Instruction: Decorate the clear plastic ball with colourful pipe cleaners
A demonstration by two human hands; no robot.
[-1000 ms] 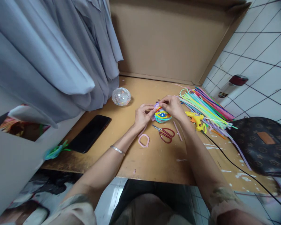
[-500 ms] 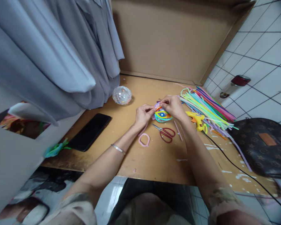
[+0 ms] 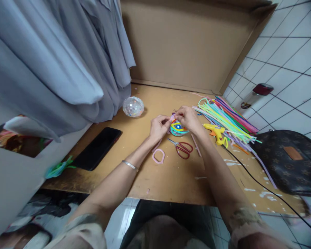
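Observation:
Both hands meet over a round craft piece (image 3: 179,129) wound with colourful pipe cleaners in yellow, turquoise, blue and orange. My left hand (image 3: 159,127) pinches a pink pipe cleaner (image 3: 172,118) at the piece's upper left. From above, my right hand (image 3: 188,117) closes its fingertips on the same pink bit, partly covering the piece. Just in front lie scissors (image 3: 182,149) with dark red handles, their blades pointing left. A pink pipe-cleaner loop (image 3: 158,156) rests to their left, and a straight pink piece (image 3: 196,145) to their right.
A yellow glue gun (image 3: 217,133) with a black cord lies right of my hands, before a heap of pipe cleaners (image 3: 225,114). A dark bag (image 3: 291,162) sits far right. Leftward are a clear ball (image 3: 133,107), a black phone (image 3: 97,148) and a grey curtain (image 3: 93,62).
The view has shifted slightly. Both hands stay at the craft piece, with only small finger movement around the pink pipe cleaner.

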